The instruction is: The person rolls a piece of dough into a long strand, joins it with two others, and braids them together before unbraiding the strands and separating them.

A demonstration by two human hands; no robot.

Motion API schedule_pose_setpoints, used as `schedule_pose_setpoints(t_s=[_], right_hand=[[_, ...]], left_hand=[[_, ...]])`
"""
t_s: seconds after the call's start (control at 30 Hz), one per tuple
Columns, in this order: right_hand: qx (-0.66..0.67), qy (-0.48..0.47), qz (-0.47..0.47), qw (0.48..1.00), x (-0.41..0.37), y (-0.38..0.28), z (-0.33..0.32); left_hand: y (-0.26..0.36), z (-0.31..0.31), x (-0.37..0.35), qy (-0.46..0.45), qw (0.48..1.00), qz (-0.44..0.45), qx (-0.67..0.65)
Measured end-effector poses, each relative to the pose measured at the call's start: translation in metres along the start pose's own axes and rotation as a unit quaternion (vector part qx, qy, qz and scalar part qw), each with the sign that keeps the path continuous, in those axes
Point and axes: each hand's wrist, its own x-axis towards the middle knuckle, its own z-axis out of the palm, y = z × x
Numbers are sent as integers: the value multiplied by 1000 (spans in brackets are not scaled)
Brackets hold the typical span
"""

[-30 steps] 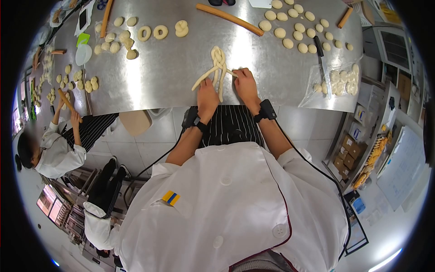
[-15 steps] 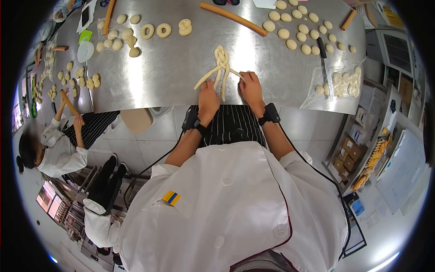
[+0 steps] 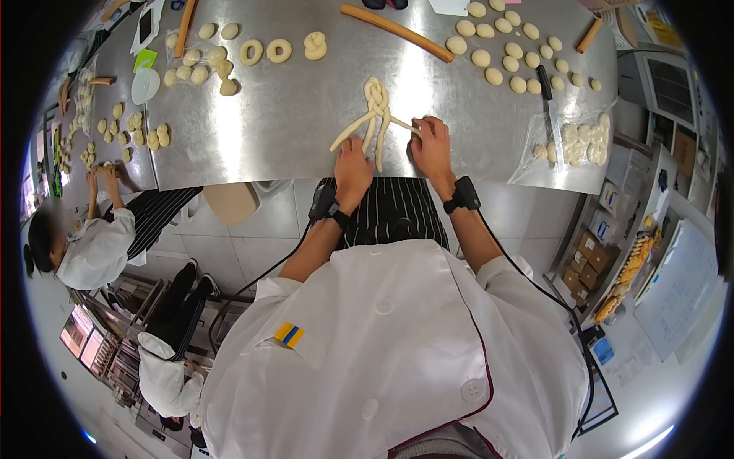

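A partly braided piece of dough (image 3: 376, 93) lies on the steel table, with several loose strands fanning towards me. My right hand (image 3: 433, 153) pinches the tip of the right strand, which is pulled out thin to the side. My left hand (image 3: 353, 174) has its fingers bent down at the left and middle strands; its fingertips are partly hidden, and it appears to grip a dough strand. Beyond the braid sit two dough rings (image 3: 279, 51) and a knotted dough piece (image 3: 315, 46).
A rolling pin (image 3: 396, 33) lies at the back. Dough balls (image 3: 511, 63), a long knife (image 3: 552, 115) and bagged dough (image 3: 581, 144) are on the right. More dough balls (image 3: 199, 74) are on the left. A co-worker (image 3: 95, 245) works at the far-left table.
My right hand has shifted to the right, drawing the right strand out longer. My left hand has barely moved. The co-worker's hands and rolling pin have moved further over the left table.
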Motion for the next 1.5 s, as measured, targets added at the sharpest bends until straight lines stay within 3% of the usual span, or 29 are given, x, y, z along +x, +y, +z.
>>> schedule_pose_setpoints(t_s=[0.07, 0.13, 0.2, 0.33, 0.4, 0.43, 0.5, 0.57, 0.6, 0.67, 0.73, 0.83, 0.9, 1.03, 1.13, 1.2, 1.33, 1.5], right_hand=[[-60, 56, -41, 996, -2, -20, -8], [19, 13, -52, 998, -11, -24, 3], [134, -49, 48, 989, -22, -43, 11], [132, -51, 88, 986, -30, -52, 32], [147, -63, 121, 980, -34, -56, 43], [196, -67, 144, 968, -34, -57, 52], [244, -69, 167, 953, -33, -50, 63], [394, -118, 321, 853, -28, -40, 74], [395, -119, 320, 853, -21, -40, 73], [443, -148, 325, 823, -12, -37, 67], [435, -153, 295, 837, -9, -35, 62], [430, -192, 324, 820, 0, -37, 53], [446, -175, 337, 811, 5, -41, 49], [445, -160, 342, 812, 6, -42, 47], [382, -157, 304, 858, 4, -37, 51], [341, -150, 275, 886, 1, -35, 51], [331, -156, 288, 885, -2, -39, 47], [296, -143, 282, 901, -4, -33, 47]], left_hand=[[-1, 3, 1, 25, 999, 17, 13], [-5, 11, 7, 50, 998, 37, 24], [-14, 14, 15, 43, 998, 31, -31], [-10, 8, 21, 43, 998, 25, -48], [-9, 7, 18, -30, 982, -63, -178], [-15, 14, 20, -31, 982, -62, -178], [-23, 26, 23, -66, 916, -133, -372], [-15, 17, 18, -58, 932, -87, -347], [-13, 14, 17, -48, 945, -41, -321], [-5, 9, 15, -66, 940, -40, -334], [-5, 11, 16, -85, 933, -36, -347], [-8, 19, 16, -15, 965, -84, -247], [-2, 25, 13, 117, 987, 76, -80], [9, 28, 11, 103, 991, 70, -48], [10, 27, 18, 70, 991, 112, 1], [8, 25, 19, 58, 995, 66, -57], [-4, 12, 20, 75, 991, 27, -108], [-10, -2, 21, 101, 990, 81, -47]])
